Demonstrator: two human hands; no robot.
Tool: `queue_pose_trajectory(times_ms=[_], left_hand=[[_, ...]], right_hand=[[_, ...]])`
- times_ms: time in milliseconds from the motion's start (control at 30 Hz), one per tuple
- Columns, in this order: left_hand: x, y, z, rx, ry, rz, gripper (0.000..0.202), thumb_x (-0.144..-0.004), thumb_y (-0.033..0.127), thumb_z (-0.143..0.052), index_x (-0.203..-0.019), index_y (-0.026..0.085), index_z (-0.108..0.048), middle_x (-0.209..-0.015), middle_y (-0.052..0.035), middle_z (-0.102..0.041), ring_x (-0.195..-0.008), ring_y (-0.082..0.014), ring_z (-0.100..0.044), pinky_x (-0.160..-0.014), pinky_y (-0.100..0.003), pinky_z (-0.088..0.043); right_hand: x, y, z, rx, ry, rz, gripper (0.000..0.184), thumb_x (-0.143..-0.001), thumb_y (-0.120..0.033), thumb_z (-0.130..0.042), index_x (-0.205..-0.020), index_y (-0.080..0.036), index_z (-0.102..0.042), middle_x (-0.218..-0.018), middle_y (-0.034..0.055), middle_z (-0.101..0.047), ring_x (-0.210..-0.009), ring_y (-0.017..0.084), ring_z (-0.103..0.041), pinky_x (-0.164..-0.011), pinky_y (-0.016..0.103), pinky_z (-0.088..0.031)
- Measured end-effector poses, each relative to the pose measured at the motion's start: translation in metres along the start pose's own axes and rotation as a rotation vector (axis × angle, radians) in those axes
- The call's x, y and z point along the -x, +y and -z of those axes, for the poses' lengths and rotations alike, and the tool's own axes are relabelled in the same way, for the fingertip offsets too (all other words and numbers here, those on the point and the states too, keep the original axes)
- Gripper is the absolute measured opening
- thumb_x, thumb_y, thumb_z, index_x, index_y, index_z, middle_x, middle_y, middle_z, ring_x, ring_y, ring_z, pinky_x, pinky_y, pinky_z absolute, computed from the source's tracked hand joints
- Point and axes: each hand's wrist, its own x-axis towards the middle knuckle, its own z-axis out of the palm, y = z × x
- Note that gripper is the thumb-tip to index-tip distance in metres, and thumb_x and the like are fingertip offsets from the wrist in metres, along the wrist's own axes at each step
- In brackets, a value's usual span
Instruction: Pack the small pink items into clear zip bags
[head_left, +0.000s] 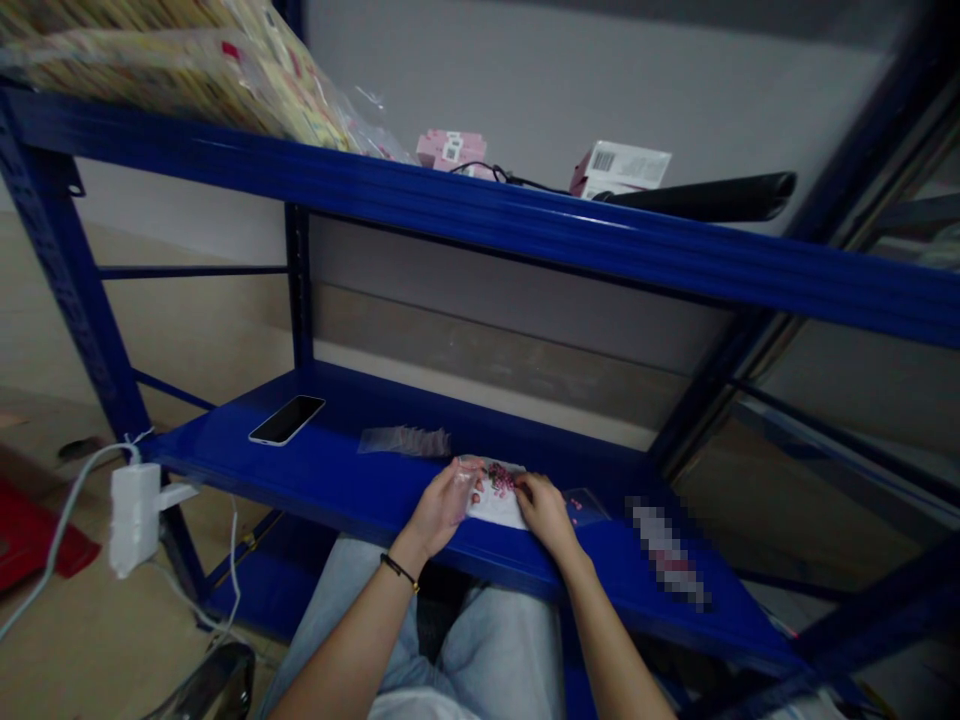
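My left hand [448, 495] is closed around a small clear plastic bag [466, 482], at the left edge of a white sheet [496, 512]. On that sheet lies a pile of small pink pieces [501, 480], some of them dark. My right hand [541, 508] bends its fingers down at the pile's right side; whatever its fingertips pinch is too small to make out. Just right of it, another clear bag [589, 506] lies flat with a few pink bits. Left of my hands, a row of overlapping clear bags [405, 441] rests on the blue shelf [337, 490].
A phone [287, 419] lies on the shelf's left part. A blurred-out item [667, 555] is at the right. Above runs a blue shelf beam [480, 215] with packets, pink boxes [451, 149] and a black rod-like object [705, 198]. A white power strip [135, 518] hangs at left.
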Motion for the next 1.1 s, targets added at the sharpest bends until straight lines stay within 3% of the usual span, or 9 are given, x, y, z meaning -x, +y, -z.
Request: queue_pose_trajectory(times_ms=[167,267,333,433,567,733,933,1100], left_hand=[[-0.001,-0.008,0.002,-0.137,0.029,-0.086,0.033,-0.085,0.041,-0.071,-0.102,0.013,-0.074,-0.100,-0.0096,-0.072,-0.089,-0.0191,-0.065,-0.079,-0.026,-0.046],[0.001,-0.011,0.000,-0.325,0.035,-0.111,0.034,-0.084,0.039,-0.073,-0.106,0.013,-0.073,-0.105,-0.0111,-0.073,-0.096,-0.0213,-0.066,-0.084,-0.028,-0.045],[0.003,-0.012,-0.003,-0.447,0.004,-0.111,0.036,-0.084,0.038,-0.073,-0.111,0.014,-0.072,-0.107,-0.0117,-0.073,-0.099,-0.0223,-0.065,-0.087,-0.029,-0.045],[0.005,-0.012,-0.009,-0.526,-0.027,-0.123,0.039,-0.083,0.039,-0.075,-0.112,0.015,-0.072,-0.110,-0.0125,-0.072,-0.104,-0.0239,-0.065,-0.091,-0.030,-0.045],[0.005,-0.012,-0.009,-0.525,-0.010,-0.138,0.040,-0.082,0.042,-0.075,-0.110,0.014,-0.073,-0.108,-0.0128,-0.073,-0.100,-0.0237,-0.065,-0.089,-0.030,-0.045],[0.001,-0.012,0.000,-0.322,0.068,-0.137,0.037,-0.081,0.045,-0.075,-0.103,0.016,-0.075,-0.107,-0.0112,-0.073,-0.098,-0.0215,-0.065,-0.084,-0.027,-0.046],[0.001,-0.012,0.001,-0.243,0.076,-0.122,0.033,-0.083,0.042,-0.075,-0.103,0.016,-0.075,-0.105,-0.0097,-0.072,-0.096,-0.0188,-0.065,-0.083,-0.025,-0.045],[0.002,-0.013,0.001,-0.284,0.074,-0.119,0.035,-0.082,0.042,-0.075,-0.105,0.015,-0.074,-0.104,-0.0106,-0.072,-0.094,-0.0191,-0.065,-0.081,-0.025,-0.045]], right_hand=[[-0.006,-0.007,0.008,-0.068,0.047,-0.039,0.019,-0.088,-0.026,-0.050,-0.090,-0.017,-0.067,-0.085,0.0069,-0.069,-0.080,0.022,-0.061,-0.075,0.031,-0.044],[-0.013,-0.028,0.021,-0.296,0.144,-0.140,0.026,-0.089,-0.040,-0.054,-0.092,-0.016,-0.065,-0.073,0.0029,-0.065,-0.066,0.018,-0.057,-0.062,0.027,-0.043],[-0.016,-0.046,0.030,-0.437,0.125,-0.132,0.030,-0.087,-0.046,-0.058,-0.091,-0.017,-0.066,-0.069,0.0006,-0.064,-0.062,0.016,-0.055,-0.060,0.026,-0.042],[-0.017,-0.059,0.039,-0.453,0.052,-0.075,0.032,-0.091,-0.047,-0.055,-0.089,-0.018,-0.068,-0.074,0.0015,-0.067,-0.068,0.017,-0.060,-0.065,0.026,-0.045],[-0.018,-0.031,0.034,-0.199,0.096,-0.134,0.033,-0.095,-0.034,-0.043,-0.100,-0.016,-0.070,-0.096,0.0086,-0.072,-0.089,0.021,-0.066,-0.081,0.029,-0.048],[-0.019,0.008,0.017,-0.014,-0.066,-0.094,0.028,-0.085,-0.018,-0.048,-0.095,-0.017,-0.074,-0.103,0.0113,-0.070,-0.099,0.023,-0.064,-0.092,0.032,-0.046],[-0.017,0.012,0.006,0.030,-0.140,-0.045,0.025,-0.083,-0.015,-0.052,-0.091,-0.019,-0.075,-0.100,0.0096,-0.067,-0.098,0.022,-0.062,-0.092,0.030,-0.044],[-0.018,0.001,0.021,0.005,-0.098,-0.032,0.025,-0.089,-0.021,-0.049,-0.085,-0.018,-0.074,-0.097,0.0100,-0.066,-0.095,0.022,-0.061,-0.090,0.032,-0.045]])
